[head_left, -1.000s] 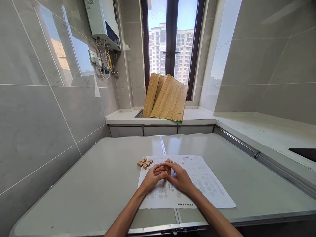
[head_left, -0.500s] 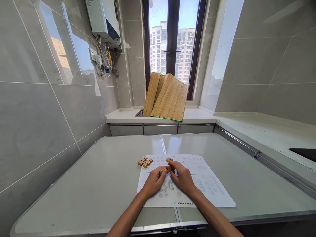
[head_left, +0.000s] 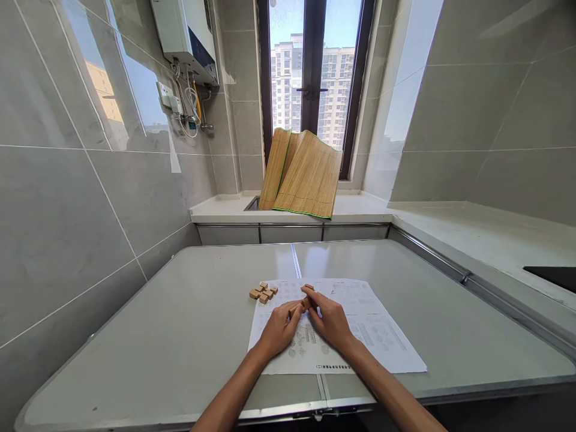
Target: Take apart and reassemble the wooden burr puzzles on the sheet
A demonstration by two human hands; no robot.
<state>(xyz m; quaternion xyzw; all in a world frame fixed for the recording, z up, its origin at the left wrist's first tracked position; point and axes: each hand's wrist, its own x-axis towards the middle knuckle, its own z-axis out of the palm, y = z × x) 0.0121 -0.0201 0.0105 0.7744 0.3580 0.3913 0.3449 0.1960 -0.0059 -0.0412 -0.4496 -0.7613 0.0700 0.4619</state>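
A printed white sheet (head_left: 382, 336) lies on the grey table. Over its middle my left hand (head_left: 279, 327) and my right hand (head_left: 330, 318) meet, their fingers closed around small wooden blocks (head_left: 306, 302) between them. The fingers partly hide these blocks, so their number cannot be told. My right index finger reaches over the top of the blocks, while my left fingertips press their near left side. Several loose wooden blocks (head_left: 263, 294) form a group at the sheet's upper left corner, left of my hands.
The folding table (head_left: 180, 336) has a metal seam down its middle. Behind it, a bamboo mat (head_left: 310, 174) leans on the white ledge before the window. A water heater (head_left: 184, 39) hangs on the left wall. A white counter (head_left: 486, 231) runs along the right.
The view has shifted slightly. My fingers have moved a little around the blocks, which show more between my hands now. The loose group looks the same.
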